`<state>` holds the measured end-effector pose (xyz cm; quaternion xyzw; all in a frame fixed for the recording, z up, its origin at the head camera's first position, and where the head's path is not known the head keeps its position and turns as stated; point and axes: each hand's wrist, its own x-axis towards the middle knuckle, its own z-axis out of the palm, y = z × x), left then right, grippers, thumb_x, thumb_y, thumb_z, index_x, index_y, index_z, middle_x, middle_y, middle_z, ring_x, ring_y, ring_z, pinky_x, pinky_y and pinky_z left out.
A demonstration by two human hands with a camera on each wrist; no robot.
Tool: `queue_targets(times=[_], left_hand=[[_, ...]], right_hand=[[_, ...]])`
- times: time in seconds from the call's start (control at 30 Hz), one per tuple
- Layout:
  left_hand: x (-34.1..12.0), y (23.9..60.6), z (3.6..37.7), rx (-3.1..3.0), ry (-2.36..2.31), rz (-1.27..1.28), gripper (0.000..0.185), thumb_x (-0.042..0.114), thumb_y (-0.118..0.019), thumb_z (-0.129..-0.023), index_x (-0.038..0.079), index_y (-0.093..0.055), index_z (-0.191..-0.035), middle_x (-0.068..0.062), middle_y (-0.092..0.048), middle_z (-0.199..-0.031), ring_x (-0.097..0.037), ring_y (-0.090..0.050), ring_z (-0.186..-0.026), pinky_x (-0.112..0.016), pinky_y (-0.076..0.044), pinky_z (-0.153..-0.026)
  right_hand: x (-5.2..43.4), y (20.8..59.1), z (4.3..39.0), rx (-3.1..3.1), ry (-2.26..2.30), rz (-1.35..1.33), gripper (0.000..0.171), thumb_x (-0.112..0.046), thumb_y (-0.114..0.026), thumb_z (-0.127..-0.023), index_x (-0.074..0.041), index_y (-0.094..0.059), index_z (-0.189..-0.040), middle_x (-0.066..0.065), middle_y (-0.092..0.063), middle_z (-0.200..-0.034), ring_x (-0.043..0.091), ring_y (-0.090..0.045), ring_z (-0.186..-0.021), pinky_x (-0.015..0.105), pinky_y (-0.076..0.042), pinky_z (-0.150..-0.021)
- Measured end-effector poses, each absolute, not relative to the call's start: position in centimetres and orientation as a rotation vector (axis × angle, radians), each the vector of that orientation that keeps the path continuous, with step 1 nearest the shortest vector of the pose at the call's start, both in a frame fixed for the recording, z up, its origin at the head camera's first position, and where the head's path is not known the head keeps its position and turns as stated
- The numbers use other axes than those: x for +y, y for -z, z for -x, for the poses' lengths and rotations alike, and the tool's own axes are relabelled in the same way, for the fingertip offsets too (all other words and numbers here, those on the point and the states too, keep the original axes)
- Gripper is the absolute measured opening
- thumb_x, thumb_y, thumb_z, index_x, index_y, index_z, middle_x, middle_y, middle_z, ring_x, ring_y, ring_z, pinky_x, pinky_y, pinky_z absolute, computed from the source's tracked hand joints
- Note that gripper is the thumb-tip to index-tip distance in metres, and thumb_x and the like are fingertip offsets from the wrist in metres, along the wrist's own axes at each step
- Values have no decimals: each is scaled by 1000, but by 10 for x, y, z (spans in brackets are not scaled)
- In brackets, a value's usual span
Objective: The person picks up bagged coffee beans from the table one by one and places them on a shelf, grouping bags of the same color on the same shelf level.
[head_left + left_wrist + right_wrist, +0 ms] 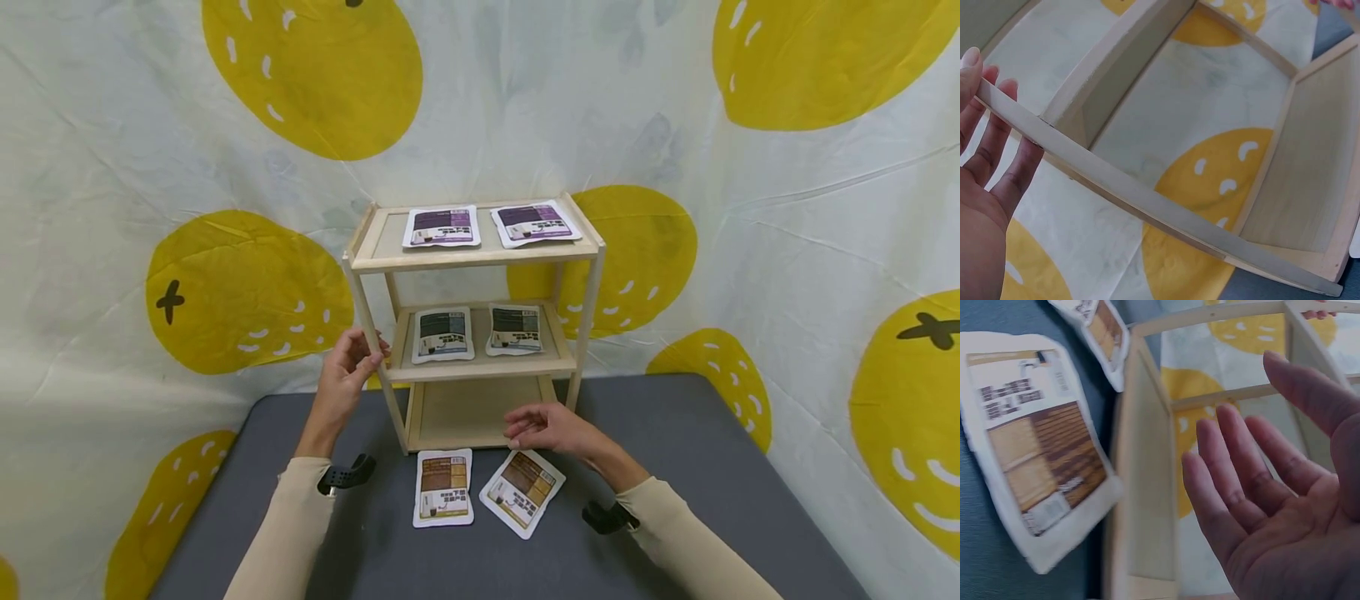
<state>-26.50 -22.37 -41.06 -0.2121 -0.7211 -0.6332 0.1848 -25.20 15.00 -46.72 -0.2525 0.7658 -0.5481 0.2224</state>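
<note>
Two brown packets [443, 487] [522, 492] lie low in the frame on the desk [675, 467] — the right one just below the right hand [551, 429], which hovers open-fingered and holds nothing. Left hand [347, 371] curls round the wooden shelf's [480, 254] front-left post, well apart from both packets — the right hand is nearer.

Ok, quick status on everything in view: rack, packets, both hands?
Rack: upright on the table, bottom shelf bare.
Purple packets: two, flat on the top shelf.
Dark packets: two, leaning back on the middle shelf.
Brown packets: two, flat on the table before the rack.
Left hand: fingers wrapped round the rack's front left post.
Right hand: open, empty, above the right brown packet.
</note>
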Motion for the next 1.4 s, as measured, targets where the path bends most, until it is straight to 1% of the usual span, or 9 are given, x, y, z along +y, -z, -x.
queue_targets(times=[0.1, 0.3, 0.4, 0.53, 0.73, 0.83, 1.07, 1.2, 1.4], left_hand=[[-224, 411, 265, -2035, 1789, 585, 29, 5, -60, -101, 2, -54, -129, -25, -61, -114, -34, -62, -104, -27, -53, -87], [-224, 411, 265, -2035, 1773, 597, 29, 4, -60, -101, 2, -54, -129, -26, -60, -114, -31, -63, -103, -27, -53, -86], [-224, 412, 265, -2031, 1771, 605, 29, 3, -60, -101, 2, -54, -129, -26, -60, -113, -31, -63, -103, -27, -53, -86], [-224, 412, 265, -2026, 1776, 607, 29, 3, -59, -101, 2, -54, -130, -26, -60, -114, -31, -63, -103, -27, -53, -86], [-223, 411, 264, -2022, 1792, 602, 29, 4, -61, -101, 2, -54, -128, -24, -61, -113, -31, -63, -103, -27, -53, -86], [-223, 411, 264, -2019, 1784, 625, 29, 3, -60, -101, 1, -54, -129, -25, -60, -113, -35, -62, -103, -27, -54, -86], [-224, 410, 265, -2008, 1783, 646, 30, 3, -60, -101, 2, -54, -131, -24, -60, -112, -36, -63, -103, -27, -55, -86], [-224, 410, 264, -2015, 1779, 640, 31, 4, -60, -101, 2, -54, -131, -24, -60, -113, -36, -63, -104, -27, -55, -87], [-224, 411, 265, -2017, 1786, 633, 31, 4, -60, -101, 1, -53, -131, -23, -60, -113, -23, -65, -102, -27, -55, -87]], right_hand=[[151, 479, 250, 2158, 1526, 669, 52, -14, -75, -93, 7, -57, -137, 29, -66, -124, 26, -68, -110, 28, -55, -89], [155, 498, 247, 2228, 1547, 658, 52, -10, -73, -93, 6, -55, -140, 31, -61, -131, 42, -62, -120, 36, -55, -94], [158, 506, 245, 2267, 1562, 676, 52, -8, -74, -93, 7, -55, -139, 32, -61, -132, 46, -60, -121, 37, -55, -94], [161, 517, 242, 2312, 1571, 712, 53, -9, -74, -93, 10, -53, -139, 31, -61, -132, 46, -60, -120, 36, -55, -94], [166, 535, 237, 2332, 1614, 737, 53, -5, -74, -91, 13, -53, -136, 31, -62, -129, 46, -61, -119, 52, -52, -97], [168, 543, 234, 2338, 1631, 711, 51, -3, -75, -90, 12, -55, -134, 30, -62, -128, 46, -61, -119, 54, -52, -96], [166, 554, 229, 2456, 1619, 643, 46, -6, -80, -86, 7, -63, -127, 23, -65, -122, 39, -63, -112, 43, -55, -91], [166, 561, 226, 2586, 1511, 708, 53, -7, -84, -82, 5, -62, -128, 20, -62, -121, 32, -63, -107, 34, -53, -88], [162, 563, 222, 2710, 1310, 856, 66, -16, -88, -78, 1, -59, -135, 17, -63, -129, 29, -60, -111, 39, -48, -93]])
